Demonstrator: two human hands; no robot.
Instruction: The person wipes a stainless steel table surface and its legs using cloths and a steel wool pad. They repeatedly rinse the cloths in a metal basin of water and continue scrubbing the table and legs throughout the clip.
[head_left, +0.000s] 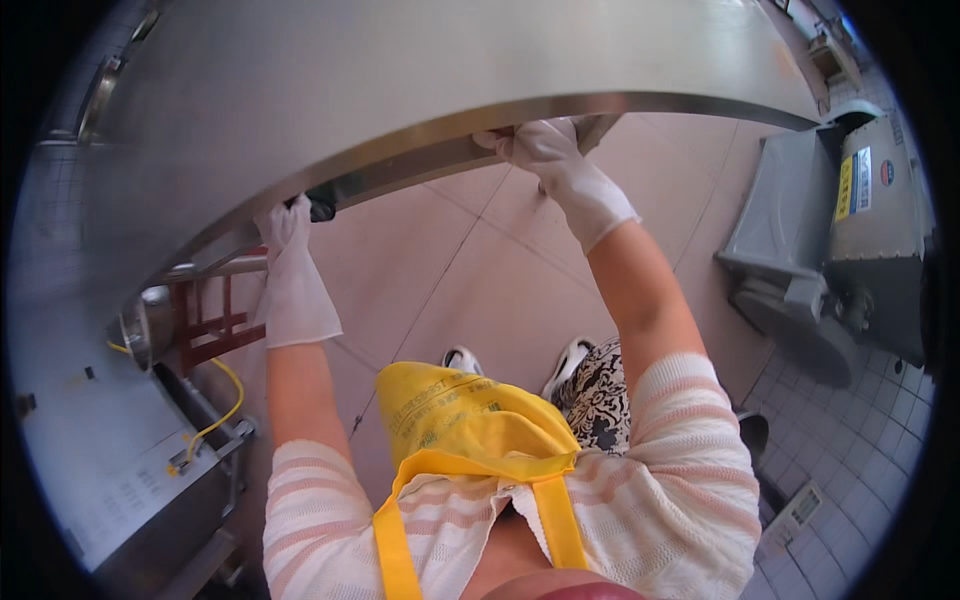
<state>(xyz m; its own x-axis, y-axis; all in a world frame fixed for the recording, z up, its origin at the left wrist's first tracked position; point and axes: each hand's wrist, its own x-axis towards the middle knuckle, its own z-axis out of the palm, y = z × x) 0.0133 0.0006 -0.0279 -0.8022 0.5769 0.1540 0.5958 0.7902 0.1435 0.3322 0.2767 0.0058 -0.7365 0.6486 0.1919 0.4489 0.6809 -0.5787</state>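
A large stainless steel table (450, 67) spans the top of the view, its front edge curving across. Both hands wear thin white gloves. At the left part of that edge is my left hand (286, 225), its fingertips partly hidden under the rim, next to a small dark round object (322, 208). Farther right, my right hand (536, 142) reaches beneath the edge beside a metal rail (420, 166) under the tabletop. Its fingers are bent and partly hidden by the edge, so what they hold cannot be made out.
A grey metal machine (874, 202) with a sloping hopper stands at right. At left are a steel surface (82, 450), a yellow cable (238, 390), a metal bowl (154, 322) and a dark red frame (217, 322). Pink floor tiles (450, 262) lie below; my shoes are on them.
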